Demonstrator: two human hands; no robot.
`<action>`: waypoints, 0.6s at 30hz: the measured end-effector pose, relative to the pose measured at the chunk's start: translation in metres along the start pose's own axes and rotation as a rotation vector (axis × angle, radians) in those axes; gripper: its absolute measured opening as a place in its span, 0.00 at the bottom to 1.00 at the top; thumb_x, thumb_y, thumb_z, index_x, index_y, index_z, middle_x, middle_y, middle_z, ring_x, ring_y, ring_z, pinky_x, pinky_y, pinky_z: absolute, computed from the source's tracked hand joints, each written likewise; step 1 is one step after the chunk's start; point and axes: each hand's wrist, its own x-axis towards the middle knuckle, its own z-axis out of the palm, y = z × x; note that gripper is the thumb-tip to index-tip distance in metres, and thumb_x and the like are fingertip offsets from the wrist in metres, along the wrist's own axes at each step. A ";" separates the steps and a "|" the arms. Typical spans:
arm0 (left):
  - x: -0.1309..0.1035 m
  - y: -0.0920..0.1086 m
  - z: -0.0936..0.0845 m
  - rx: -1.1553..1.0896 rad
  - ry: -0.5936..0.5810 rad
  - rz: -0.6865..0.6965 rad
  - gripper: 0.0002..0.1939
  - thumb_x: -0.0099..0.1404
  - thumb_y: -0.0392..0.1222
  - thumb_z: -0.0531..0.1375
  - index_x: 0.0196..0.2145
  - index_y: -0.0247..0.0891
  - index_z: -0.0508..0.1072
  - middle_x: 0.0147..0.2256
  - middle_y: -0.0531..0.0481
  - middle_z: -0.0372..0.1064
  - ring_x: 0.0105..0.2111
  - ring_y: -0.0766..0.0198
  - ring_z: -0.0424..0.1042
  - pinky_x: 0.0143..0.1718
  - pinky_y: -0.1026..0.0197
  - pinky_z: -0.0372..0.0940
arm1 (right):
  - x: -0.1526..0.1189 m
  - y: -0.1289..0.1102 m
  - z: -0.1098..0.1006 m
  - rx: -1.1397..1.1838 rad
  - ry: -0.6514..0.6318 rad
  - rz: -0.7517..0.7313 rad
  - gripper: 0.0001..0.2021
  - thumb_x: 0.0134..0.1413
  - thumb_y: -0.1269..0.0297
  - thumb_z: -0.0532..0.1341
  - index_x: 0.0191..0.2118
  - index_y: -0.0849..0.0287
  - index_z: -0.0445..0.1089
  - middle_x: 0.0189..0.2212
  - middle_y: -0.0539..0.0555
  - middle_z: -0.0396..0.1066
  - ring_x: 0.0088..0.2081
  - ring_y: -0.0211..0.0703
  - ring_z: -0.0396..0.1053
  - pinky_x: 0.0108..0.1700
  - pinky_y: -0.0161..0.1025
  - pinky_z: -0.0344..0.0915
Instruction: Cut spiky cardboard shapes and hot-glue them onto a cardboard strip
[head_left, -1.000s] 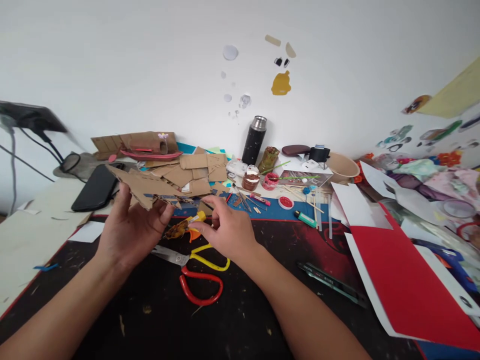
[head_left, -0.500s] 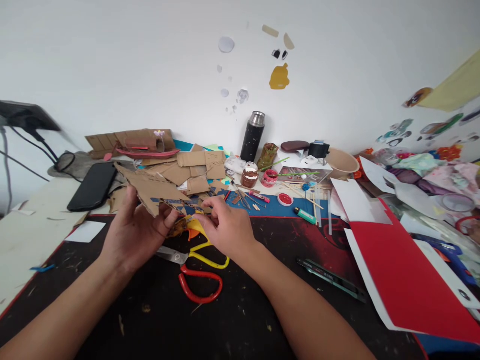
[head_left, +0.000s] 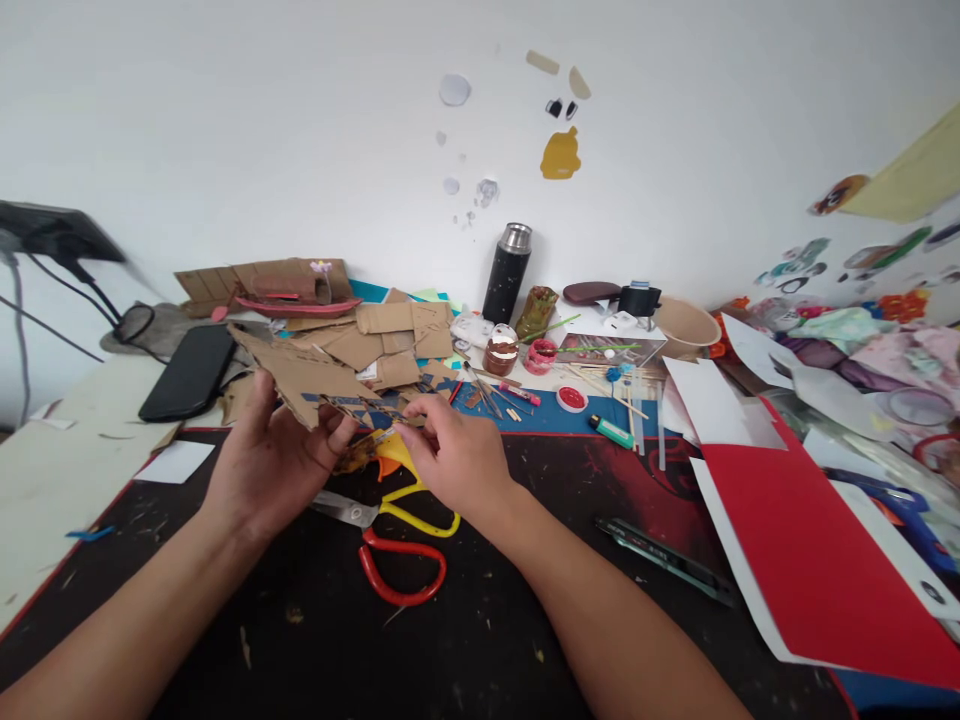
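A torn piece of corrugated cardboard [head_left: 304,378] with blue print along its near edge is held up over the mat. My left hand [head_left: 274,455] supports it from below, thumb at its left side and fingers beneath. At the right end of the piece, my right hand [head_left: 454,445] pinches the edge between thumb and fingers. Under my hands lie scissors [head_left: 405,575] with one red and one yellow handle, blades partly hidden by my left hand. A yellow-and-orange tool [head_left: 386,458], perhaps a glue gun, sits behind them, mostly covered.
Cardboard scraps [head_left: 360,345] and a small red boat model [head_left: 300,305] lie behind. Paint jars [head_left: 501,352], a black flask [head_left: 508,275] and a green lighter [head_left: 611,431] stand or lie further right. A utility knife [head_left: 664,560] rests near red paper [head_left: 810,540]. A phone [head_left: 187,372] is at left.
Very little differs. My right fingers have shifted slightly at the cardboard's right end, and the whole view has moved a touch.
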 end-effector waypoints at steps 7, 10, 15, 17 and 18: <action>-0.001 0.000 0.003 -0.021 0.003 0.005 0.23 0.82 0.50 0.68 0.70 0.54 0.79 0.48 0.50 0.91 0.37 0.51 0.92 0.36 0.53 0.89 | 0.000 0.000 0.000 0.003 0.013 -0.022 0.13 0.85 0.52 0.63 0.57 0.53 0.80 0.35 0.52 0.86 0.35 0.47 0.82 0.38 0.40 0.61; -0.001 0.000 0.006 -0.025 0.021 0.006 0.22 0.83 0.50 0.66 0.71 0.52 0.79 0.48 0.49 0.92 0.37 0.51 0.91 0.34 0.53 0.89 | 0.001 0.000 0.000 0.005 0.011 -0.031 0.12 0.86 0.53 0.62 0.57 0.53 0.80 0.36 0.53 0.87 0.36 0.47 0.83 0.38 0.40 0.62; -0.002 0.001 0.011 -0.014 0.042 0.005 0.20 0.85 0.50 0.63 0.70 0.52 0.79 0.46 0.49 0.92 0.36 0.51 0.91 0.34 0.54 0.89 | 0.001 0.001 -0.001 0.012 0.004 -0.039 0.10 0.85 0.56 0.63 0.57 0.53 0.80 0.39 0.54 0.89 0.39 0.48 0.85 0.38 0.40 0.63; -0.002 0.001 0.012 -0.020 0.052 0.011 0.19 0.87 0.50 0.60 0.69 0.51 0.79 0.43 0.49 0.91 0.35 0.52 0.91 0.33 0.55 0.88 | 0.001 0.001 -0.001 0.018 0.000 -0.047 0.10 0.85 0.57 0.64 0.57 0.53 0.80 0.42 0.54 0.90 0.41 0.48 0.86 0.39 0.41 0.63; -0.003 0.001 0.013 -0.019 0.055 0.011 0.19 0.87 0.50 0.60 0.68 0.50 0.80 0.42 0.49 0.91 0.35 0.51 0.91 0.33 0.54 0.88 | 0.001 0.001 -0.001 0.022 -0.002 -0.051 0.09 0.85 0.57 0.64 0.57 0.54 0.80 0.44 0.54 0.90 0.41 0.48 0.86 0.39 0.41 0.63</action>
